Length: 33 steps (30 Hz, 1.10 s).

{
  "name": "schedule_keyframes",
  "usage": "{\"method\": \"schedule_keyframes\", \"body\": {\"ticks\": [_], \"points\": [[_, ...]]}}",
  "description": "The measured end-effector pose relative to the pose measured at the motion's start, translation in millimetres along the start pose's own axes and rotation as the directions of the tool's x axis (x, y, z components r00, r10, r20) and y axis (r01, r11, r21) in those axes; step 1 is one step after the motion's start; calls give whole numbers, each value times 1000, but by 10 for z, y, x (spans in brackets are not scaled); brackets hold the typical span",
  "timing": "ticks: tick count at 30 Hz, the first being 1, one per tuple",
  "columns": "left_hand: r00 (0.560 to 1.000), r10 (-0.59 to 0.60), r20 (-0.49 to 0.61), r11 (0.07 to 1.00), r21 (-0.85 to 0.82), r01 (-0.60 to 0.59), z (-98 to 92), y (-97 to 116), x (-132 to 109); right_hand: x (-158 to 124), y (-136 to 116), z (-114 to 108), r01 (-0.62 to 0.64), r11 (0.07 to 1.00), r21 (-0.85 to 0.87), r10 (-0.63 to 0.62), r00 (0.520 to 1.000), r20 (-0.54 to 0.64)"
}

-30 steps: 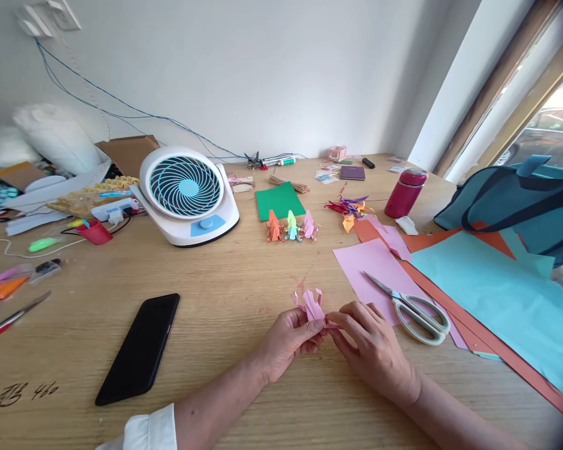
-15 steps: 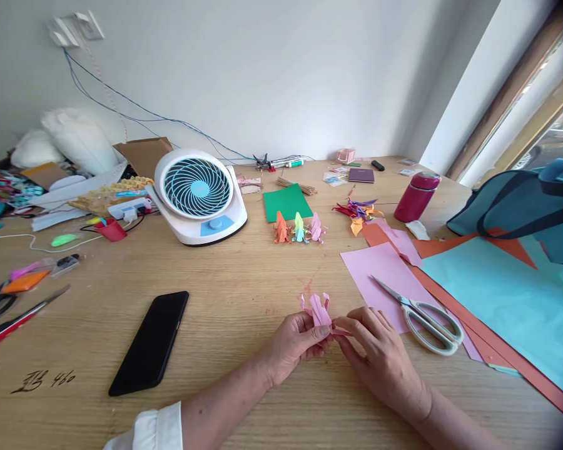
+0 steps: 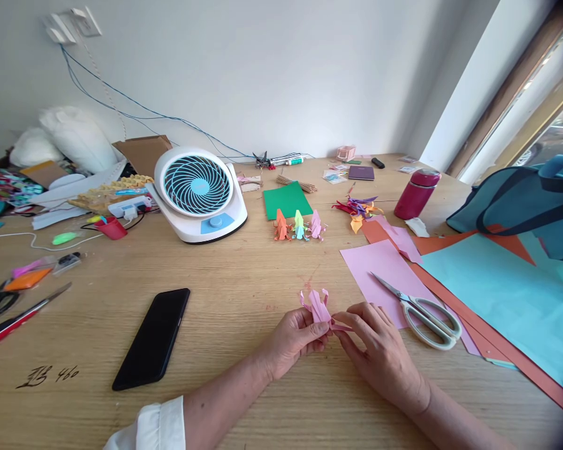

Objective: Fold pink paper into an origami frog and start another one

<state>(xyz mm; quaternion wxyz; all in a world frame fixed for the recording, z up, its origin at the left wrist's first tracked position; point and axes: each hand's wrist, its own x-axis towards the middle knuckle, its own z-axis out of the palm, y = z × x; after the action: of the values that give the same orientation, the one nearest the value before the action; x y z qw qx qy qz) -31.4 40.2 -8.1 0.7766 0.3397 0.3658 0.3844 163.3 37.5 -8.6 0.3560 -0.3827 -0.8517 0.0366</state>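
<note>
A pink origami figure (image 3: pixel 318 305) with thin curled limbs is pinched between the thumb and fingers of my left hand (image 3: pixel 296 337). My right hand (image 3: pixel 376 347) is closed at the figure's lower right side, thumb and index finger on a narrow folded pink limb that points right. Beyond them stand three finished-looking paper figures: an orange one (image 3: pixel 281 225), a green and blue one (image 3: pixel 299 225) and a pink one (image 3: pixel 316 225). Scissors (image 3: pixel 426 315) with pale handles lie to the right of my right hand, partly on a pink paper sheet (image 3: pixel 373 265).
A black phone (image 3: pixel 152 337) lies left of my arms, with a white fan (image 3: pixel 199 194) behind it. Green paper (image 3: pixel 287 200), folded colourful pieces (image 3: pixel 356 207) and a red bottle (image 3: pixel 417 195) are farther back. Orange and light-blue sheets (image 3: pixel 507 300) and a teal bag (image 3: pixel 520 206) fill the right.
The view has shifted slightly. My left hand keeps its hold on the pink figure, and my right fingers have moved only a little at its narrow limb.
</note>
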Motion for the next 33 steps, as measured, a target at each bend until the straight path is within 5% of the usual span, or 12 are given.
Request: {"method": "schedule_keyframes", "body": {"ticks": [17, 33], "points": [[1000, 27, -6, 999, -23, -27, 20, 29, -21, -23, 55, 6, -50, 998, 44, 50, 999, 2], [990, 138, -15, 986, 101, -136, 10, -7, -6, -26, 124, -23, -205, 937, 283, 195, 979, 62]]}}
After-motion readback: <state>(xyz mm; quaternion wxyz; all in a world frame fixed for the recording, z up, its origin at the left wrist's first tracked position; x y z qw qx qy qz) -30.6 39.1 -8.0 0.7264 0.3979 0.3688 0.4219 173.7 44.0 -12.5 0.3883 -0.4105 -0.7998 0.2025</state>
